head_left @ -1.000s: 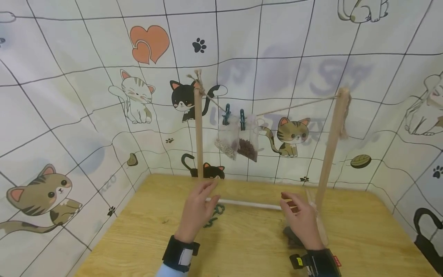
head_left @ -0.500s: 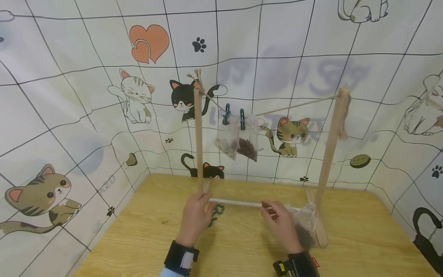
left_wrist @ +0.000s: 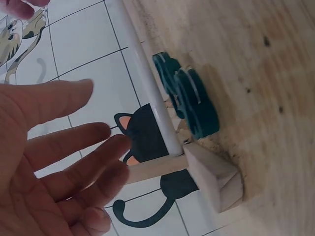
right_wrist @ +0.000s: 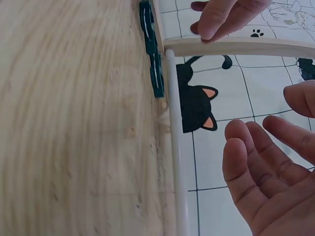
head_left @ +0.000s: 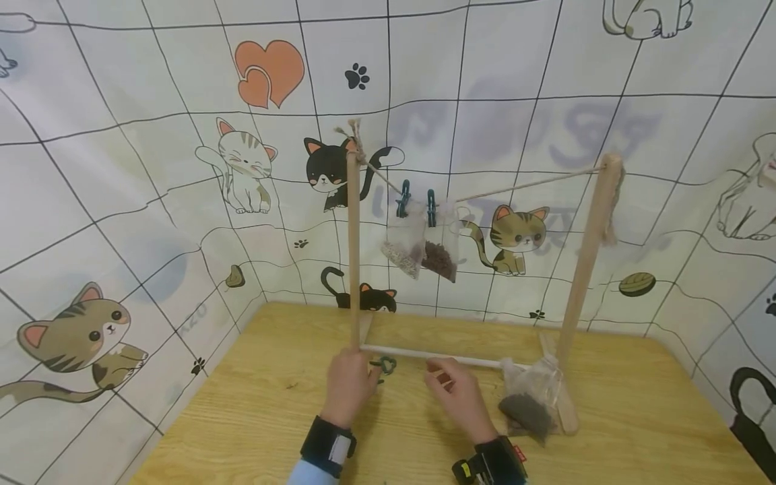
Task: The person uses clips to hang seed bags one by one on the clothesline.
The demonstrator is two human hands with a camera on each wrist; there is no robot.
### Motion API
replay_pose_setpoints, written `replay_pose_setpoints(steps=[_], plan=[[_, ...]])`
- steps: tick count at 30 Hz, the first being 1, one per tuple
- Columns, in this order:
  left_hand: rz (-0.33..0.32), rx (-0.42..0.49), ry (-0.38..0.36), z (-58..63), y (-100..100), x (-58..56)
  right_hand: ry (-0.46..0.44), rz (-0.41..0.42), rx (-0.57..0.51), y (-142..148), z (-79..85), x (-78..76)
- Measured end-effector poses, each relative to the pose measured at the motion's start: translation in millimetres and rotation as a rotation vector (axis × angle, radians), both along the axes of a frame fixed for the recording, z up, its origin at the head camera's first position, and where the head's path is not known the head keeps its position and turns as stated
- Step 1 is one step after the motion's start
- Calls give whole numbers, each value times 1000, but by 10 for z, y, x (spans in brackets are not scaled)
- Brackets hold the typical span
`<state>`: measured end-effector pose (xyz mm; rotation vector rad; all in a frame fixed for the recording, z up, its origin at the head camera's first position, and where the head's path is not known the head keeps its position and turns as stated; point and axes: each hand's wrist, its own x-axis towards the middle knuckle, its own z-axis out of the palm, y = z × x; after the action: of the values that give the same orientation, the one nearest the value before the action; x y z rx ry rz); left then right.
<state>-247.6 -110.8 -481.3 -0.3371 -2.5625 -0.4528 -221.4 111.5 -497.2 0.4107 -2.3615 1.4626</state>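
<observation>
My left hand (head_left: 348, 384) hovers beside the foot of the left wooden post (head_left: 354, 256), fingers loosely bent and holding nothing. Just to its right, green clothespins (left_wrist: 197, 103) lie on the table by the white rod (head_left: 436, 353). My right hand (head_left: 457, 397) is in front of that rod, its relaxed fingers (right_wrist: 236, 162) pointing toward the clothespins with nothing between them. Two green clothespins hold small clear bags on the string: one bag of pale grains (head_left: 401, 259), the other of reddish-brown bits (head_left: 440, 261). A clear bag of dark grains (head_left: 527, 412) lies at right.
The right wooden post (head_left: 585, 269) leans slightly, its flat foot (head_left: 566, 407) on the wooden table (head_left: 242, 417). String (head_left: 527, 184) sags between the post tops. A cat-print sheet (head_left: 503, 135) surrounds the table. A black strap-like thing (head_left: 752, 417) is at the right edge.
My right hand has moved left, away from the bag of dark grains, which now shows fully. My left hand has come down and nearer, beside the clothespins on the table.
</observation>
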Motion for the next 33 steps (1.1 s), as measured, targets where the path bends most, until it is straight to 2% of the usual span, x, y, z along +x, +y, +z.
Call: replay_pose_setpoints(steps=[4,9,17,22,27,30,33], plan=[[21,-31,-36,-47,5,-4,-59,9,-15,-73,-26,-4],[40,-73,21,-95,36,4,-103,51,-28,-130,-44,3],[86,-163,-8,-152,73,16,-116,124,-32,-162,-55,20],[94,-172,-17,-155,87,36,-127,146,-29,-157,-46,26],[67,-117,-85,-109,85,49,-132,135,-7,-151,-39,25],[28,-17,-154,-49,73,56,-147,111,5,-128,-36,19],[-48,110,-209,38,64,58,-155,83,-2,-85,-12,12]])
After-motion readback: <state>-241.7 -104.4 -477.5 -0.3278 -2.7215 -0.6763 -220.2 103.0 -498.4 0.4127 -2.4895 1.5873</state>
